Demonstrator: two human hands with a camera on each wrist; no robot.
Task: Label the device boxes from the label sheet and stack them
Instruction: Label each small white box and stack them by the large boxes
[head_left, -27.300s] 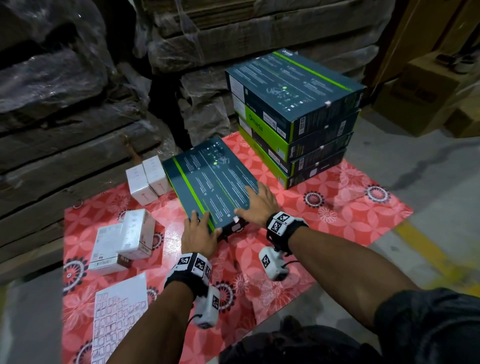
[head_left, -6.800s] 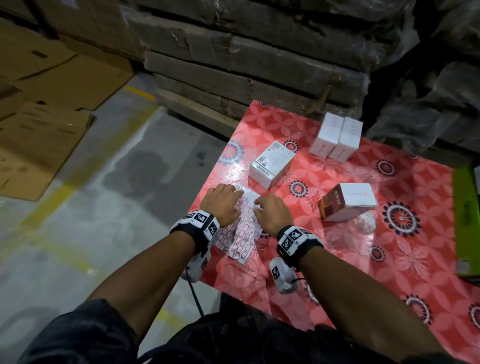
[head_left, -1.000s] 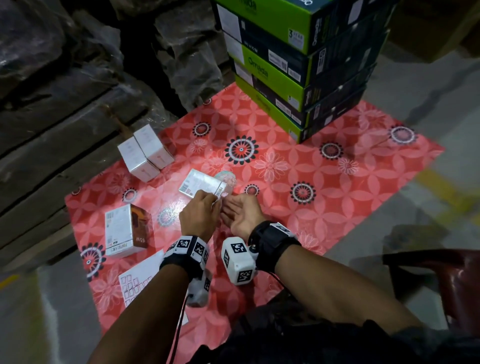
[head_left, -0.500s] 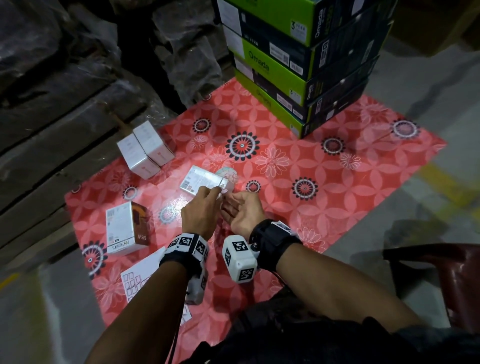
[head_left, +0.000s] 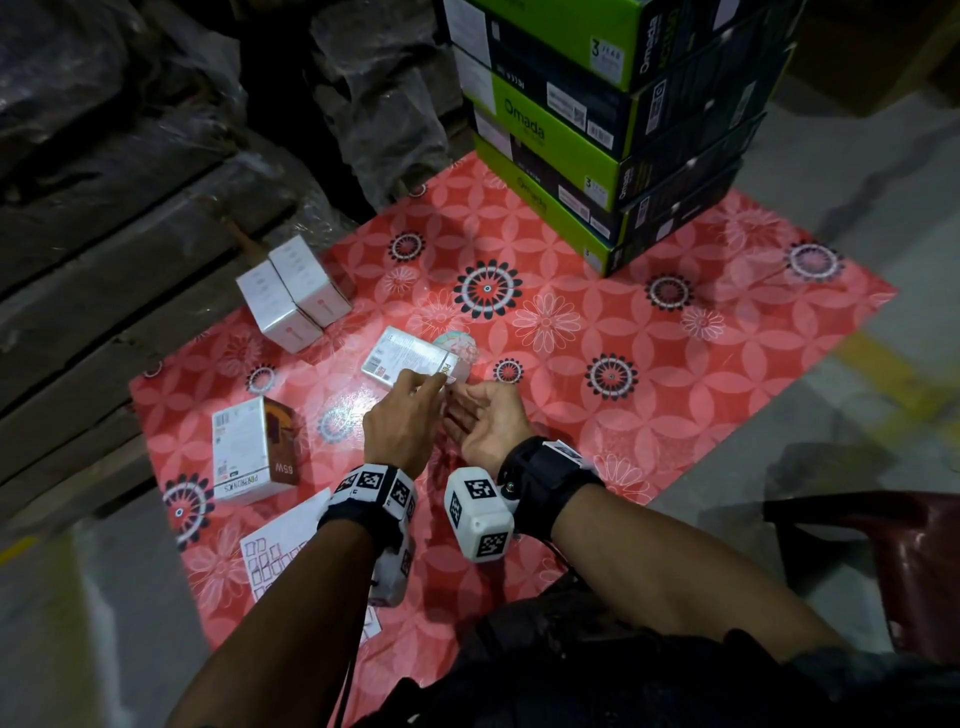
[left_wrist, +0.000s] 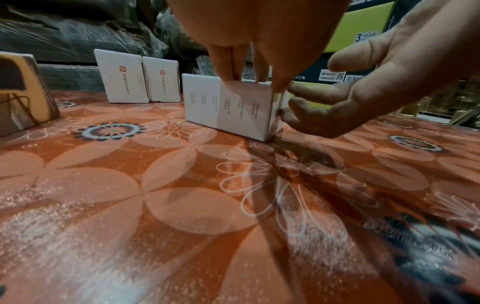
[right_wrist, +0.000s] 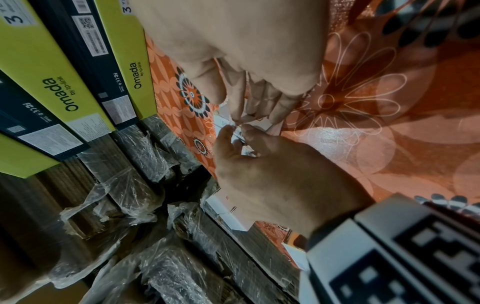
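Observation:
A small white device box (head_left: 408, 358) lies flat in the middle of the red floral mat (head_left: 571, 364). My left hand (head_left: 439, 382) pinches its near right corner, fingers on the top edge and thumb on the end face, as the left wrist view shows on the box (left_wrist: 233, 105). My right hand (head_left: 467, 410) lies palm up beside it, and its loose fingertips (left_wrist: 291, 111) touch that end face. Whether a label sits under the fingers is hidden. The label sheet (head_left: 280, 551) lies near my left forearm.
Two white boxes (head_left: 293, 293) stand side by side at the back left. A white and brown box (head_left: 252, 452) sits at the left. A stack of green and dark boxes (head_left: 597, 119) stands at the back right. Wrapped pallets (head_left: 130, 182) border the mat. A red chair (head_left: 909, 561) is at right.
Some seconds ago both hands were on the label sheet; now they are at the small white box. Over the last second they have barely moved.

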